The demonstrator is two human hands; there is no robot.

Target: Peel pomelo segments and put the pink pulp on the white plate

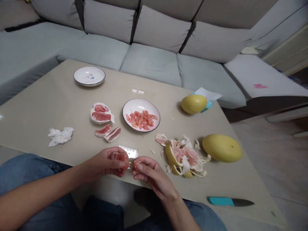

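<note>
Grey-green sofa (151,61) is standing behind a beige table (48,106). Left fingers (118,164) are curling together, clamping a piece of pink pomelo flesh (119,157) against the thumb. Right thumb and fingers (141,166) are pinching together on a smaller scrap of flesh (136,166), just beside the left fingertips. Left hand (105,163) and right hand (150,175) are hanging over the table's near edge, wrists bending slightly, forearms reaching inward from the lower corners above blue jeans (29,170). Nearby, a heap of torn peel (184,157) is lying right of the hands; two loose segments (107,133) and a peeled half (101,113) are resting ahead. Beyond them, a white plate (141,115) is holding chopped flesh. Also present: second plate (89,76), crumpled tissue (60,136), two yellow pomelos (221,148), blue-handled knife (231,201).
</note>
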